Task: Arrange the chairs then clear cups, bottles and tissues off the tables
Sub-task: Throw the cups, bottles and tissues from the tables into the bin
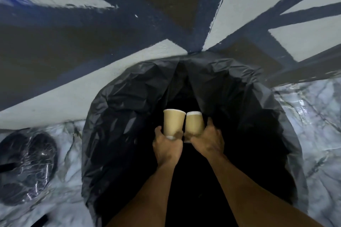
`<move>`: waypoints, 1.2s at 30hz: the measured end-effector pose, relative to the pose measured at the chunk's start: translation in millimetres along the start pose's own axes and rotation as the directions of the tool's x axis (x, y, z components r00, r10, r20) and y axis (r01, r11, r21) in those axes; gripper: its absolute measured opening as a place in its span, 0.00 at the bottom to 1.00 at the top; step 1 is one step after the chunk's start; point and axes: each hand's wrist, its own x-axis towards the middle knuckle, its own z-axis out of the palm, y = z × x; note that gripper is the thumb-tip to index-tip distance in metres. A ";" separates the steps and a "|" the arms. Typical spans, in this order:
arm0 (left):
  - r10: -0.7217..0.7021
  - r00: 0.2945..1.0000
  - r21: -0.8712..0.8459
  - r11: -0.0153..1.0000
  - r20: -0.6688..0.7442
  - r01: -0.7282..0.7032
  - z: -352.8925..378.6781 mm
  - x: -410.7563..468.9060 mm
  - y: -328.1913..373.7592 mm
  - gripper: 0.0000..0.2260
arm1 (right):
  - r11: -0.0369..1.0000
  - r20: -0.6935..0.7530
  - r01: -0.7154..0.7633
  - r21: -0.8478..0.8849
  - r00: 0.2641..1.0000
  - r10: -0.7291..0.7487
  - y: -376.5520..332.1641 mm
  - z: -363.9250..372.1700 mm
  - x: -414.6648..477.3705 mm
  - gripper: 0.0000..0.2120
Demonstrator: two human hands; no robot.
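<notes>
Left hand: the left hand (pixel 167 145) curls its fingers round the base of the left cup (pixel 173 122), a tan tapered paper cup with a pale rim
Right hand: the right hand (pixel 207 140) grips the lower half of the right cup (pixel 194 125), a matching tan paper cup, with the thumb up its outer side
Cup axis: each cup's long axis runs straight ahead from its hand, base in the palm and mouth at the far end; the cups sit side by side, just beside each other
Key relation: both cups lie ahead of the fingers and over the dark mouth of the bin liner (pixel 118 116), a crinkled black plastic bag stretched round a wide round opening; its rim rings both forearms, so the drop is directly below the hands
Nearer hand: the two are about level, each with its own cup
Contents: the light is dim and the mouths face away, so whether either cup holds liquid cannot be told
Next move: in my judgement, loosening both grips is all that is needed, with no reach to either side
Beside the hands: a marble-patterned surface (pixel 313 116) out past the right hand, and a round black object under clear film (pixel 27 164) well left of the left hand
</notes>
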 end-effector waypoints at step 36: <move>0.628 -0.327 -0.255 -0.206 0.706 -0.945 -133.0 -773.3 172.0 0.22 | 0.990 -0.787 -0.084 0.112 0.602 0.139 299.6 -501.6 -676.8 0.22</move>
